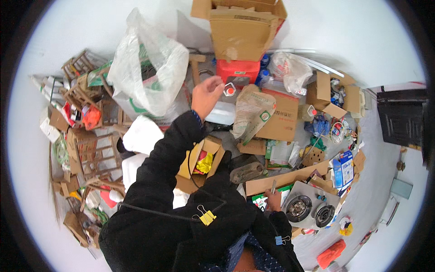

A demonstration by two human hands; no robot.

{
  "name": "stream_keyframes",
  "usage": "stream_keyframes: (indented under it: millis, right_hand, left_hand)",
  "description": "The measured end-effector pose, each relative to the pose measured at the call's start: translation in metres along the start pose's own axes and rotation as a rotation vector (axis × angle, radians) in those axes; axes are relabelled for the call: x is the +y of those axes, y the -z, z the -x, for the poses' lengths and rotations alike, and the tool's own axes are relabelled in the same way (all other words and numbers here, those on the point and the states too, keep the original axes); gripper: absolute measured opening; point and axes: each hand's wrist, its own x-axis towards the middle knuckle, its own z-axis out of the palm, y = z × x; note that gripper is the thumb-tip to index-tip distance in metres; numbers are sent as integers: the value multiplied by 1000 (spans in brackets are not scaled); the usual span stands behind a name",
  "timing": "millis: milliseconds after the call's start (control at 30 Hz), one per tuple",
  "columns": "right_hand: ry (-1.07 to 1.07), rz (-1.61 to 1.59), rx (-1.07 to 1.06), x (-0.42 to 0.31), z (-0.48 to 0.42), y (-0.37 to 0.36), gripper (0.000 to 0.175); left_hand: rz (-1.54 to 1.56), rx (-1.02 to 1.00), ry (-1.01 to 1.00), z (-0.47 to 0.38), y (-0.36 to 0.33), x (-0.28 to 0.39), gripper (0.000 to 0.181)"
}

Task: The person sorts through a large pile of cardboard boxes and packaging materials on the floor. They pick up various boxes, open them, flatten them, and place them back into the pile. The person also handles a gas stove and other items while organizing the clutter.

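My left hand (pixel 205 97) is stretched forward with fingers bent, and I see nothing in it. Just right of its fingertips is a clear plastic jug (pixel 221 112) with a red cap and a white handle. Low on the right, my right hand (pixel 273 200) grips a slim greyish object (pixel 274 185) that points upward; its exact kind is unclear. That hand is above a green-and-white printed box (pixel 260 201) and close to the left edge of a two-burner gas stove (pixel 306 204). A long cardboard flap (pixel 289 178) lies just beyond it.
An open carton (pixel 243 37) stands on a red plastic stool (pixel 238 69). Beside my left arm are a large translucent plastic bag (pixel 146 74) and wooden chairs (pixel 98 153). A woven sack (pixel 251 112) leans on a flat cardboard box (pixel 283 117). An open box (pixel 183 183) holds yellow packets (pixel 204 163).
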Motion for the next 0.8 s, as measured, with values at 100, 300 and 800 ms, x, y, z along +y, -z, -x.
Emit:
stream_keyframes:
  millis: [100,300,800]
  right_hand:
    - [-31,4,56,3,13,1,27]
    - [-109,-81,137,46,34,0,27]
    - [-102,-131,139,51,32,-14,27]
  left_hand:
    - [-287,3,-254,-74,-27,16,41]
    - [-723,239,-711,-211,-59,67,73]
    - [-1324,44,-742,-196,-71,26,18]
